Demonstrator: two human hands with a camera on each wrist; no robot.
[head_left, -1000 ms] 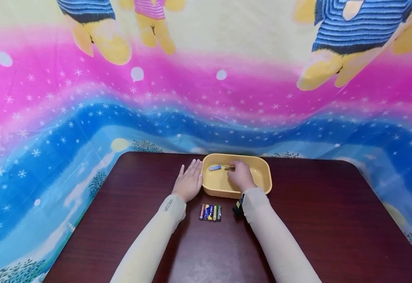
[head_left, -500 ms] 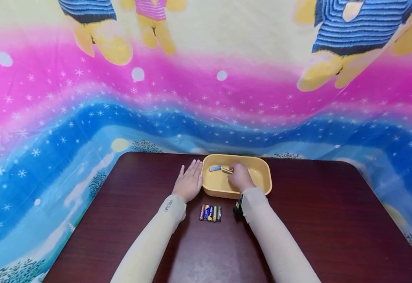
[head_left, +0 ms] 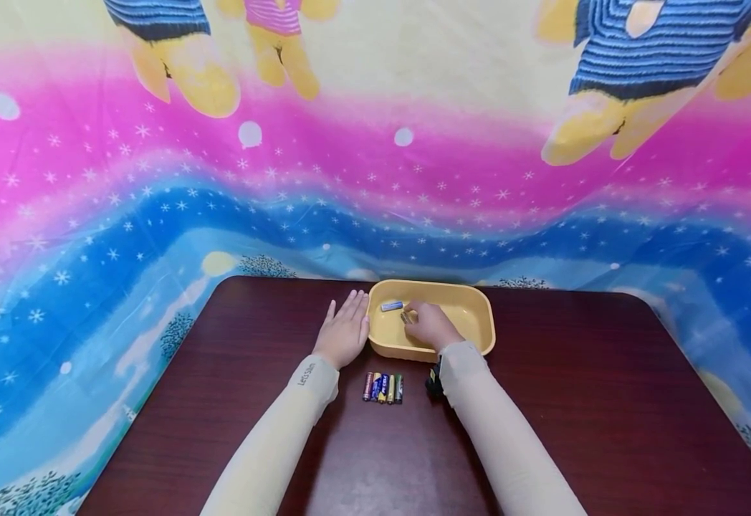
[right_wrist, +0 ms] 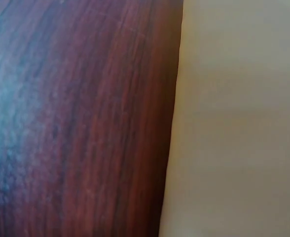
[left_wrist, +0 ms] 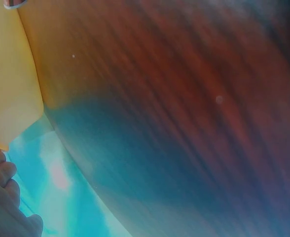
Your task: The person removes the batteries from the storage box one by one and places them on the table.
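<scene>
A yellow plastic box (head_left: 385, 340) stands near the far edge of the table. My left hand (head_left: 342, 330) rests along its left end with the fingers extended; those fingers (left_wrist: 4, 173) also show at the lower left of the left wrist view. Inside the box, my right hand (head_left: 435, 326) pinches a gold-and-dark battery (head_left: 405, 317) between thumb and fingers, which partly hide it. A blue-and-silver battery (head_left: 391, 306) lies on the box floor just beyond it. The right wrist view has only the box's outer wall (right_wrist: 238, 123) and tabletop, no fingers.
Several batteries (head_left: 383, 388) of mixed colours lie side by side in a row on the dark red wooden table (head_left: 582, 401), in front of the box. A printed cloth (head_left: 350, 179) hangs right behind the table's far edge.
My right hand has shifted left within the box, and the gold-and-dark battery has swung from lying nearly crosswise to a steeper angle. The left hand and the row of batteries stay put.
</scene>
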